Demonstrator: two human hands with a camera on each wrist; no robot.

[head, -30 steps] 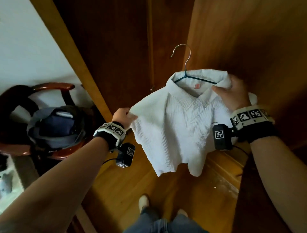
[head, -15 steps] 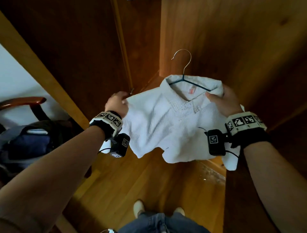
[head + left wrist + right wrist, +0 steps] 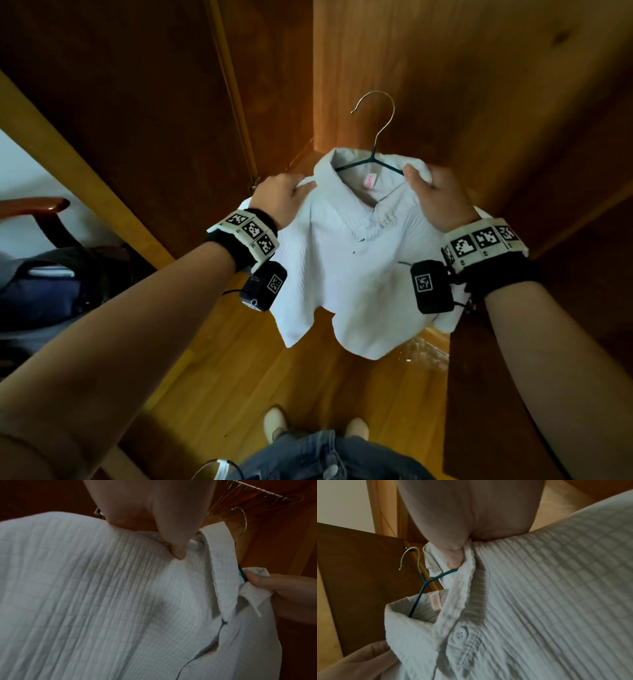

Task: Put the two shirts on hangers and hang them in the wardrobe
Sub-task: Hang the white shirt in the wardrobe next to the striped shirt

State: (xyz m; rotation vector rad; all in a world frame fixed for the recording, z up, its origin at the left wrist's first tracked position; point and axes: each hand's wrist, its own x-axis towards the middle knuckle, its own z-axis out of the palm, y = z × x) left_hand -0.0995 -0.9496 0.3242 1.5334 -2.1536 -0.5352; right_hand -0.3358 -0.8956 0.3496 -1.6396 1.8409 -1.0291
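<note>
White shirt (image 3: 346, 260) already on hanger (image 3: 375, 137), held up before open wardrobe (image 3: 479, 85), left hand (image 3: 284, 197) gripping one shoulder, right hand (image 3: 436, 195) pinching collar and hanger arm; not yet hooked on rail (image 3: 257, 490); second shirt nowhere in view.

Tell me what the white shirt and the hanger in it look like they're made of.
The shirt looks like a thin woven fabric, maybe cotton: matte white, with fine raised pleats and a faint grid texture, and it creases softly where both hands grip it. The hanger looks like metal wire: its hook is thin, bare and shiny silver, while the arms inside the collar carry a dark teal coating, probably plastic or paint.
</note>
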